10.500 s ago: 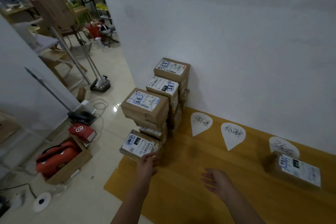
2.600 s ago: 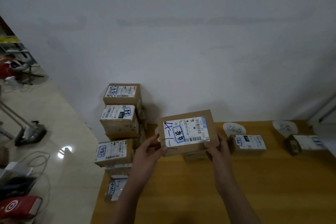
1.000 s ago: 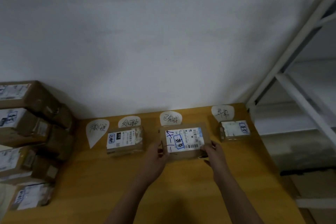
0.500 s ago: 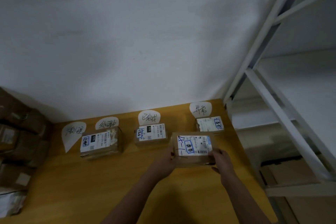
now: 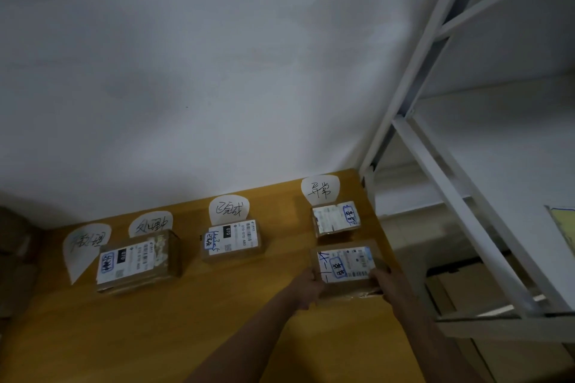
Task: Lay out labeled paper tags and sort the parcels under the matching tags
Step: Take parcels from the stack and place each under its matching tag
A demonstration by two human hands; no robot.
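Fingers (image 5: 313, 277) gripping parcel (image 5: 346, 265), white rack (image 5: 448, 193) beside

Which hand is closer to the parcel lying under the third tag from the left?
Left. The left hand grips the left edge of the held parcel, right of the third-tag parcel and nearer the camera; the right hand grips the opposite edge, farther off.

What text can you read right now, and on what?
"异常": rightmost tag.
"已完成": third tag.
"处理中": second tag.
"070": middle parcel and left parcel.
Too blurred: leftmost tag.
Unreadable handwriting and fine print: held parcel, far-right parcel.
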